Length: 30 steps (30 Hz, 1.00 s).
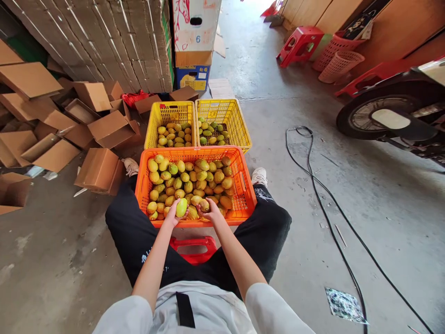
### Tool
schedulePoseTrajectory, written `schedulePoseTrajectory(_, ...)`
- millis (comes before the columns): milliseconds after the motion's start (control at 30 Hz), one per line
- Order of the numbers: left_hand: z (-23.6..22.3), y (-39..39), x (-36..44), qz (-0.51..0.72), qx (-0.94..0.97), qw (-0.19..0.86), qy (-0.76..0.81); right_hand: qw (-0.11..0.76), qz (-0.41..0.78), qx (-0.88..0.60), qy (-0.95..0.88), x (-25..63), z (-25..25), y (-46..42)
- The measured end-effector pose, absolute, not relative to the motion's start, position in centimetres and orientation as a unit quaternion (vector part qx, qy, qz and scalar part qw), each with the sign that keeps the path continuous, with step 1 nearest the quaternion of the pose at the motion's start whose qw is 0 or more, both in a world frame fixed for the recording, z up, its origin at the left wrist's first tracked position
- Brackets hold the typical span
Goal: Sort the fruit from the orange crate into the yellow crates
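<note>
- Green-yellow fruit (181, 208) over the near side of an orange crate (163, 154), gripped by my left hand's (171, 216) fingers; my right hand's (213, 213) fingers grip a browner fruit (204, 206).
- I'd judge a light grip best, low over the piled fruit (187, 187).
- Concrete floor (302, 287); yellow crates (240, 126) far, cartons (97, 168) left.

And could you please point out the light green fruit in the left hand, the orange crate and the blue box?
Light green fruit (181, 207): head view, middle of its skin.
Orange crate (247, 199): head view, right wall.
Blue box (191, 77): head view, front face.
</note>
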<state>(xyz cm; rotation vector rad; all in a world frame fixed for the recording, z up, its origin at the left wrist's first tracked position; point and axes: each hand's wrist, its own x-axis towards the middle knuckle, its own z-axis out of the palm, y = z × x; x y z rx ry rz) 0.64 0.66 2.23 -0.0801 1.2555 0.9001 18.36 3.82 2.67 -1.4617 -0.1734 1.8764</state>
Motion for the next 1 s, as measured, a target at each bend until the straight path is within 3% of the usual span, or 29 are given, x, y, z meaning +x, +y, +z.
schedulePoseTrajectory(133, 2.3, 0.7, 0.0, 0.434, -0.101, 0.717, 0.536, 0.423, 0.710, -0.554, -0.100, 20.0, 6.2, 12.2)
schedulePoseTrajectory(300, 2.2, 0.5, -0.4, 0.442, -0.133, 0.721, 0.516, 0.556, 0.639, -0.501, -0.176, 22.7, 11.6, 24.0)
schedulePoseTrajectory(433, 2.1, 0.6, -0.1, 0.447, -0.145, 0.694, 0.546, 0.578, 0.578, -0.525, -0.239, 23.2, 10.7, 21.9)
schedulePoseTrajectory(500, 1.9, 0.7, 0.1, 0.445, -0.152, 0.675, 0.568, 0.518, 0.510, -0.583, -0.362, 22.4, 8.1, 16.3)
schedulePoseTrajectory(633, 1.6, 0.8, 0.4, 0.427, -0.164, 0.659, 0.597, 0.203, 0.510, -0.626, -0.554, 20.7, 2.8, 3.4)
schedulePoseTrajectory(733, 2.3, 2.4, 0.7, 0.428, -0.189, 0.642, 0.607, 0.040, 0.455, -0.645, -0.613, 20.1, 1.2, -1.5)
schedulePoseTrajectory(900, 8.3, 11.8, 0.8, 0.557, -0.120, 0.645, 0.509, -0.081, 0.417, -0.615, -0.664, 20.0, 2.1, -0.9)
schedulePoseTrajectory(1000, 14.1, 18.9, -0.1, 0.629, -0.020, 0.643, 0.437, -0.081, 0.406, -0.616, -0.670, 20.1, 2.7, -0.4)
